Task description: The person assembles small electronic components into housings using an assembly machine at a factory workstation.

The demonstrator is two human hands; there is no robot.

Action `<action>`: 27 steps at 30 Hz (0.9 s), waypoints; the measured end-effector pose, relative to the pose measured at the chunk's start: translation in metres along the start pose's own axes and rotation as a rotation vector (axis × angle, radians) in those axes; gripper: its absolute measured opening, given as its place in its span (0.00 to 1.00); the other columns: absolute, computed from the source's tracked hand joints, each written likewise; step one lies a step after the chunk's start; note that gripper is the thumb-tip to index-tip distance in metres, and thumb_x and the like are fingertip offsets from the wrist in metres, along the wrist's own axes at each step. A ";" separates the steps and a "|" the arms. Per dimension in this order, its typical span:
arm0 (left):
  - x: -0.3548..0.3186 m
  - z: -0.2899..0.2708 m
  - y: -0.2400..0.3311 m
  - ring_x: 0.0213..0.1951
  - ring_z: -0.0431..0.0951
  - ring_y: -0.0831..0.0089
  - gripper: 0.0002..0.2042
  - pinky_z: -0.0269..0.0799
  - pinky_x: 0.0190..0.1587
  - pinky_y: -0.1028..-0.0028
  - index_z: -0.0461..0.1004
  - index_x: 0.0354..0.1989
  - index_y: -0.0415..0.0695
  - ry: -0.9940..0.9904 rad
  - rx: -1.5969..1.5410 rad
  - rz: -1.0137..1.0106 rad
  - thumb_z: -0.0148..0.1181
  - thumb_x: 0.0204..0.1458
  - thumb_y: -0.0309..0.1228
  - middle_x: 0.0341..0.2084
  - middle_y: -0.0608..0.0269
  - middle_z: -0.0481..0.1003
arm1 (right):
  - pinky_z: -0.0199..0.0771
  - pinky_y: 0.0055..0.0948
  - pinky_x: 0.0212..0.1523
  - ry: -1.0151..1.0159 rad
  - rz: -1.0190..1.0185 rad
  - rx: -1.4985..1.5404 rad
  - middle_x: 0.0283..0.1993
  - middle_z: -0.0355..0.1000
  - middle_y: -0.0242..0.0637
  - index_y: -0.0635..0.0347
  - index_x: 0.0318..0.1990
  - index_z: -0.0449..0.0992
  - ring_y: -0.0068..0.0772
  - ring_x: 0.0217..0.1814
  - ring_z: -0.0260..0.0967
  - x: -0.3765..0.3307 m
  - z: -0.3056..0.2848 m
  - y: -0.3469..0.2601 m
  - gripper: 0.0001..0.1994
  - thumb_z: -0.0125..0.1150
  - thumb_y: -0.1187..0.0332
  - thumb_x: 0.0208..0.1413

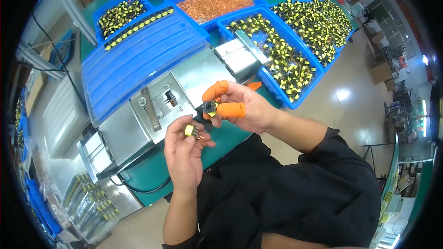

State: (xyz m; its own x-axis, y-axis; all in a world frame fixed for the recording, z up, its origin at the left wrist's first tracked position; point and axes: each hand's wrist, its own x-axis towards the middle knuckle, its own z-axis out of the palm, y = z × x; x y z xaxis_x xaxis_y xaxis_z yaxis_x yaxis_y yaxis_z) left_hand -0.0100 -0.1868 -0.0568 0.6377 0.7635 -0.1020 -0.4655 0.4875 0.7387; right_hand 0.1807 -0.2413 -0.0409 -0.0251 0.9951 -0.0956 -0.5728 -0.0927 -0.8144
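My left hand [183,150] pinches a small yellow-taped coil part with metal pins [191,131] between thumb and fingers, just below the metal press fixture [162,103]. My right hand [241,107], with orange finger cots on thumb and forefinger, grips another small yellow-and-black coil part [210,107] close to the fixture's right side. The two hands are a short way apart, over the green bench edge.
Blue bins of yellow-black coil parts [286,60] [318,20] [121,14] and one of copper pieces [214,3] stand at the far side. A blue ribbed lid [134,57] carries a row of parts. Clear tubes of parts [90,203] lie at lower left.
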 end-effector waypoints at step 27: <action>-0.016 -0.008 0.012 0.30 0.66 0.80 0.08 0.62 0.30 0.79 0.72 0.44 0.34 0.152 0.072 0.082 0.54 0.61 0.26 0.34 0.60 0.71 | 0.74 0.29 0.38 -0.013 -0.594 -1.282 0.41 0.76 0.39 0.61 0.47 0.78 0.37 0.39 0.74 0.034 0.033 -0.011 0.17 0.70 0.75 0.47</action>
State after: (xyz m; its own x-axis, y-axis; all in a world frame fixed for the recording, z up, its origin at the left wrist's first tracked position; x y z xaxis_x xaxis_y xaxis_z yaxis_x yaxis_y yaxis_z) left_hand -0.0304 -0.1903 -0.0518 0.4968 0.8573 -0.1350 -0.4632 0.3935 0.7941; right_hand 0.1593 -0.2055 -0.0158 -0.0585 0.8960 0.4401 0.6305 0.3750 -0.6796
